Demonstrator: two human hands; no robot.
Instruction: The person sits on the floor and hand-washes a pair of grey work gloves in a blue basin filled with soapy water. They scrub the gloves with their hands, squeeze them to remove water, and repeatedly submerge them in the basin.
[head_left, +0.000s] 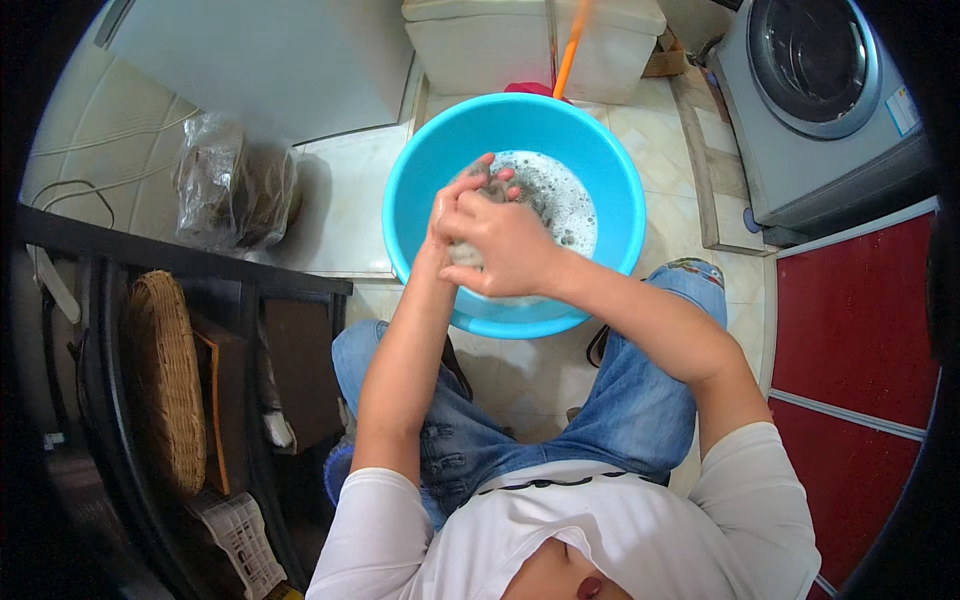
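A wet grey cloth (493, 190), perhaps a small garment, is bunched between my two hands over a blue plastic basin (420, 172). My left hand (450, 204) grips it from the left, fingers pointing to the far side. Across it lies my right hand (511, 241), its fingers curled over the cloth and its thumb near the left wrist. A paler part of the bundle (466, 256) shows below the right fingers. Foamy, soapy water (570, 202) fills the bottom of the basin. Whatever lies under the suds is hidden.
The basin stands on a tiled floor between my knees. Beyond it are a white lidded box (480, 56) and an orange pole (571, 49). A washing machine (810, 97) and dark red panels (855, 300) are on the right. A black rack (240, 270) holding a wicker basket (169, 382) is on the left.
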